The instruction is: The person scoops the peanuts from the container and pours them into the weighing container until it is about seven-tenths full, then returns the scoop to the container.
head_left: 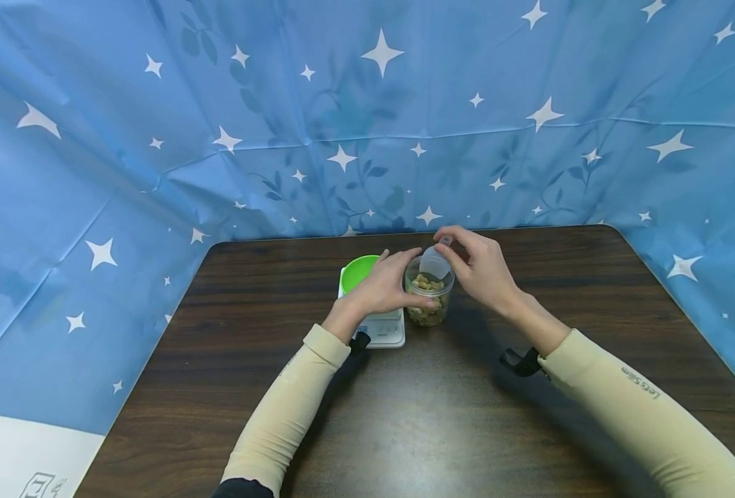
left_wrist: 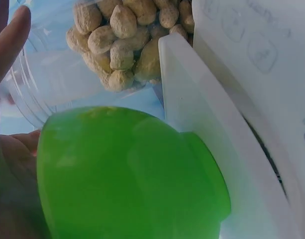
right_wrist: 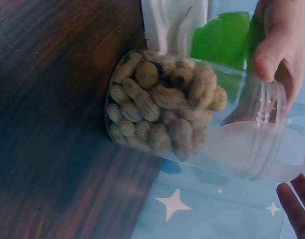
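A clear plastic jar (head_left: 444,304) of unshelled peanuts (right_wrist: 167,94) stands on the table. My left hand (head_left: 384,283) holds the jar near its mouth, thumb on the near side and fingers on the far side. With my right hand (head_left: 482,270) I pinch the handle of a translucent scoop (head_left: 433,264). The scoop's lower part reaches down inside the jar, above the peanuts in the right wrist view. A green bowl (head_left: 358,270) sits on a white kitchen scale (head_left: 387,332) left of the jar, partly behind my left hand.
The dark wooden table (head_left: 429,415) carries the scale and jar near its far edge. A blue curtain (head_left: 367,104) with white stars hangs right behind that edge. Black straps circle both wrists, over cream sleeves (head_left: 641,408).
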### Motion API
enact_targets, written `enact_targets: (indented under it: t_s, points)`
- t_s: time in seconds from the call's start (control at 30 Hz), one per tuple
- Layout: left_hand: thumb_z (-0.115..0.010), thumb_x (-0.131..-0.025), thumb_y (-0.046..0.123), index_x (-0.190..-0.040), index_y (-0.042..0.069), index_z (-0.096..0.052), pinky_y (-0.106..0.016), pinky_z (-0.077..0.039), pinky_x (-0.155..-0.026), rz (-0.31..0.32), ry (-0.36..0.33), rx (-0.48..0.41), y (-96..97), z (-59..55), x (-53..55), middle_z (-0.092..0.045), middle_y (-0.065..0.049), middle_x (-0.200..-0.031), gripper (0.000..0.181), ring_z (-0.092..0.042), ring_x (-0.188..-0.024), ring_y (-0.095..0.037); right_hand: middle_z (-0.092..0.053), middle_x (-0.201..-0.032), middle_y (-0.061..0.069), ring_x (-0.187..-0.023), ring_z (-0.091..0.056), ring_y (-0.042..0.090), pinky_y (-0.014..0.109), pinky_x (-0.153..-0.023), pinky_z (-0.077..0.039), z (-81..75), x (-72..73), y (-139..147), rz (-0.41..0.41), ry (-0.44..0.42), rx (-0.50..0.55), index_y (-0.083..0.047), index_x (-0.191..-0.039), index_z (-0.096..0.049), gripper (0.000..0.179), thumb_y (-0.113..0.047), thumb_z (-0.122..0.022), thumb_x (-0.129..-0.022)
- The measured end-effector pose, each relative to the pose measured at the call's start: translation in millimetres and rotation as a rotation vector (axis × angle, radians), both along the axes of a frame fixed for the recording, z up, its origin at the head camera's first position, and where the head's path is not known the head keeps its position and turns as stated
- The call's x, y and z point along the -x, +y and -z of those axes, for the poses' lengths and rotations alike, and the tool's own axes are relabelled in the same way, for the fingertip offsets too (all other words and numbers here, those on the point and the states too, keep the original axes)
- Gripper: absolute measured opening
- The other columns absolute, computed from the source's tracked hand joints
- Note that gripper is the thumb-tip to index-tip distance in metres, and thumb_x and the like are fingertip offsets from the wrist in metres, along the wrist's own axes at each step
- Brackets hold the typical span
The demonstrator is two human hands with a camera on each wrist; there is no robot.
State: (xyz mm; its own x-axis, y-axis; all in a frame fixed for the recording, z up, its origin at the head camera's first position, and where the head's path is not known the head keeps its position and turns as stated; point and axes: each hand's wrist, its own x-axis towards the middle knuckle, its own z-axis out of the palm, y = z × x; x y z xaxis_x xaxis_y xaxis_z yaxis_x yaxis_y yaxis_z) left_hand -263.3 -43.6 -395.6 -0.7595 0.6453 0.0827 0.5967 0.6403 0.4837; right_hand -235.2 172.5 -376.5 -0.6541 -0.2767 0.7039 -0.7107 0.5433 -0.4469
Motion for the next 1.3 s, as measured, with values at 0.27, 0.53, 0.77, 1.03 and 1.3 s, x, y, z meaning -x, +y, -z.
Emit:
enact_targets:
  t_s: [0.27,0.53,0.77,1.03,1.3]
  points:
    - [-0.083,-0.084,0.052,-0.154,0.008,-0.042,-0.052,-0.008,-0.123,0.017,-0.006,-0.016,-1.0,1.8,1.8,-0.059,-0.004,-0.141,0.092,-0.052,-0.134,-0.019,-0.07,-0.094,0.005,-0.061,-0.053,0.01,0.03,-0.056,-0.041,10.6,-0.7,-4,-0.043,-0.006,-0.008,-0.006,-0.114,-0.07,0.016,-0.006,-0.07,-0.098]
    - [-0.084,-0.084,0.05,-0.152,0.006,-0.044,-0.049,-0.011,-0.123,0.013,-0.015,-0.037,0.0,3.4,2.9,-0.061,-0.004,-0.137,0.091,-0.055,-0.13,-0.02,-0.07,-0.09,0.005,-0.052,-0.049,0.005,0.029,-0.051,-0.042,13.0,6.0,-5,-0.022,-0.021,-0.013,-0.007,-0.124,-0.068,0.023,-0.008,-0.067,-0.101]
    - [-0.085,-0.084,0.048,-0.152,0.005,-0.043,-0.045,-0.018,-0.123,0.023,-0.039,-0.069,0.6,4.0,4.0,-0.059,-0.011,-0.14,0.091,-0.055,-0.129,-0.022,-0.07,-0.089,0.005,-0.059,-0.055,0.01,0.034,-0.054,-0.045,15.6,9.7,-12,0.025,0.006,-0.061,-0.006,-0.121,-0.067,0.018,-0.01,-0.063,-0.104]
    - [-0.085,-0.083,0.048,-0.15,0.004,-0.046,-0.04,-0.046,-0.105,0.021,-0.02,-0.072,1.2,3.5,3.4,-0.061,-0.006,-0.134,0.09,-0.057,-0.12,-0.022,-0.067,-0.081,0.005,-0.059,-0.054,0.012,0.034,-0.053,-0.043,17.3,11.6,-19,0.093,0.043,-0.053,-0.005,-0.108,-0.066,0.01,-0.013,-0.063,-0.104]
    - [-0.086,-0.082,0.049,-0.147,0.006,-0.049,-0.032,-0.053,-0.092,0.029,-0.013,-0.093,3.7,5.7,2.9,-0.063,-0.003,-0.127,0.086,-0.062,-0.11,-0.016,-0.061,-0.07,0.003,-0.048,-0.043,0.011,0.034,-0.047,-0.035,14.9,11.6,-14,0.118,-0.002,-0.015,-0.003,-0.107,-0.065,0.009,-0.012,-0.062,-0.104]
